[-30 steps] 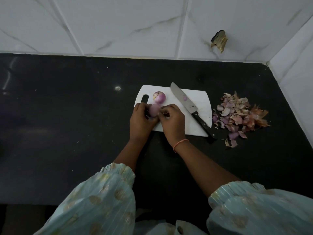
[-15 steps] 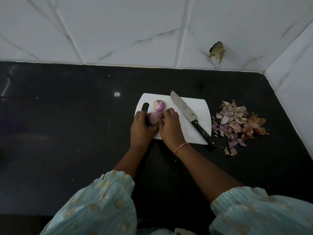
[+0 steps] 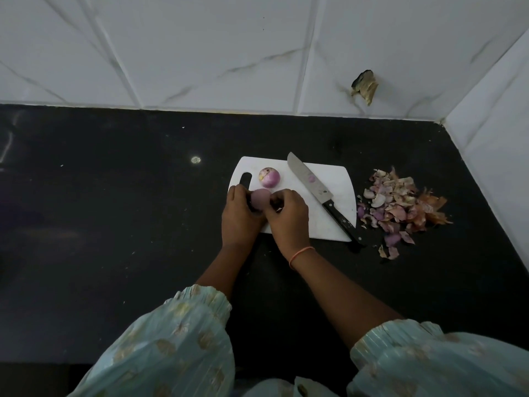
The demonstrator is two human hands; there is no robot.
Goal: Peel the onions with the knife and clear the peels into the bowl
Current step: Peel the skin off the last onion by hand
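Two onions are showing. One small purple peeled onion [image 3: 260, 198] is being held between both hands over the near-left part of the white plastic cutting board [image 3: 335, 184]; the left hand [image 3: 240, 216] is curling its fingers round the onion's left side, and the right hand [image 3: 289, 216] is pinching at its right side, possibly lifting a strip of skin, though the dim view is leaving that unclear. The second round purple onion [image 3: 269, 177] is resting on the board just behind the hands. One steel-bladed knife with a black handle [image 3: 312, 181] is lying diagonally across the board, apart from both hands, its handle end overhanging the board's near-right corner. One loose pile of purple and brown onion peels [image 3: 400, 204] is lying on the black stone counter [image 3: 114, 224], just right of the board. The counter is running open to the left and front; white marble-patterned wall tiles [image 3: 200, 53] are closing it at the back and right.
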